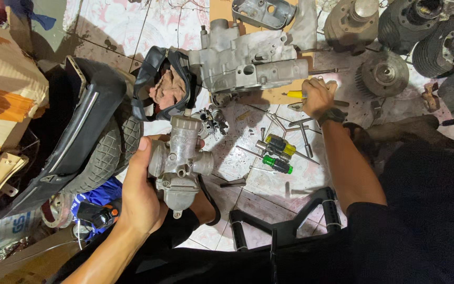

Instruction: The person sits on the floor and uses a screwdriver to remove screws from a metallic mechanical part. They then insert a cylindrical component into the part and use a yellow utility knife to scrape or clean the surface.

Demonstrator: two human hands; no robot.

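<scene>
- Carburetor (181, 160): we hold it above the tiled floor (269, 194), our left hand (140, 192) wrapped around its body, fingers curled tight.
- Our right hand (316, 97) closes its fingers on a yellow-handled screwdriver (293, 94) beside the engine case (250, 60).
- More screwdrivers (277, 155) lie between.

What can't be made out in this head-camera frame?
- Right hand: fingers curl over a yellow-handled tool; its tip is hidden, so its kind is unclear.
- Carburetor: its left side sits behind the left hand.
- Engine cylinders: cut off by the top and right edges.
- Small parts under the engine case: too small to tell apart.
</scene>
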